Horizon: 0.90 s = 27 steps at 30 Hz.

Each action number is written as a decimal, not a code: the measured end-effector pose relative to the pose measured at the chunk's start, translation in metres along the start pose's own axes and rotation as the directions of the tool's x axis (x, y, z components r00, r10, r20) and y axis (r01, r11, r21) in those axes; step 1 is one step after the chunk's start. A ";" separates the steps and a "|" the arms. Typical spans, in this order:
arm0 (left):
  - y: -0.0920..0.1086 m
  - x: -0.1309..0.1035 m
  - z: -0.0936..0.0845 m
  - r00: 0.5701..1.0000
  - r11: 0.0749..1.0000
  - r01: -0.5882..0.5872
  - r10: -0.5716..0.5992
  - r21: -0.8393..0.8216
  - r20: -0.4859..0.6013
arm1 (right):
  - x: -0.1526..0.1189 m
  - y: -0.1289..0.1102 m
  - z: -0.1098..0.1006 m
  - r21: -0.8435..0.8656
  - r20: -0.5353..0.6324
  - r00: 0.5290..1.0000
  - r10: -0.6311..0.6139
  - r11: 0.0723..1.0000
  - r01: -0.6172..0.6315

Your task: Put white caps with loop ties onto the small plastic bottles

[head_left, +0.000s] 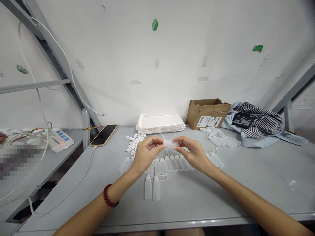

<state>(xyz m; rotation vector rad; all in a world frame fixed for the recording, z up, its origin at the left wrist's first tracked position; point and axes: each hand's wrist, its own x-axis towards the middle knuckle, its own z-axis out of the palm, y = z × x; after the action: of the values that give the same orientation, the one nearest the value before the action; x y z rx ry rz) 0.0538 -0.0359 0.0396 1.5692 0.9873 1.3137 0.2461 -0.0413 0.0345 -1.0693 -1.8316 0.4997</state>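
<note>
Between my two hands, above the table, a small translucent plastic bottle (171, 144) lies sideways. My left hand (150, 150) pinches its left end, where a thin white strand shows. On the other end, the fingertips of my right hand (190, 150) are closed. Below my hands lies a row of similar translucent bottles (163, 166), some with thin white strands at their necks. Two more bottles (157, 188) lie nearer to me. A pile of small white caps (133, 143) sits to the left of my left hand.
A phone (104, 135) with a cable lies at the left. At the back stand a stack of white sheets or envelopes (161, 123) and a cardboard box (208, 113). More bottles (222, 139) and striped cloth (261, 119) are at the right. Another person's hand (3, 137) shows far left.
</note>
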 end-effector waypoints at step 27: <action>0.011 -0.001 -0.011 0.970 0.962 -0.123 0.064 0.245 0.235 | -0.007 -0.011 0.005 0.073 0.036 0.999 0.024 0.997 -0.027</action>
<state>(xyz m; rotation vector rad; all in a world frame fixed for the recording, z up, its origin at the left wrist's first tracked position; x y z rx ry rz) 0.0434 -0.0394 0.0509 1.9378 0.9798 1.0708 0.2377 -0.0528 0.0362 -1.0415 -1.8184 0.5998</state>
